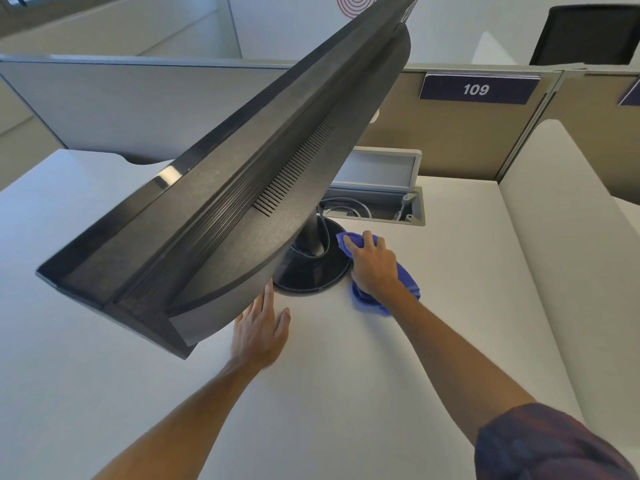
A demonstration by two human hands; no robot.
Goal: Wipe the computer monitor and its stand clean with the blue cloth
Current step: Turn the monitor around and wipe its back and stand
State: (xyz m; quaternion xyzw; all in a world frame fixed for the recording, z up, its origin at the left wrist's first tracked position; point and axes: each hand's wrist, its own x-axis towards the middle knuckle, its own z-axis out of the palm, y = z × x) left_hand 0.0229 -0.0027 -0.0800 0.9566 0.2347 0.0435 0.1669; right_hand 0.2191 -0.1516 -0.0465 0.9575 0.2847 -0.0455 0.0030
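Note:
A black computer monitor (225,202) fills the middle of the view, seen from above and behind; its screen side is hidden. Its round black stand base (311,271) sits on the white desk, with a cable running down the neck. My right hand (372,265) grips the blue cloth (405,282) and presses it against the right edge of the base. My left hand (259,327) lies flat on the desk in front of the base, fingers straight and partly hidden under the monitor's lower edge.
Behind the base an open cable tray (377,199) is set into the white desk (346,393), with plugs and wires inside. A beige partition carries a sign reading 109 (476,89). A black chair (588,32) stands beyond it.

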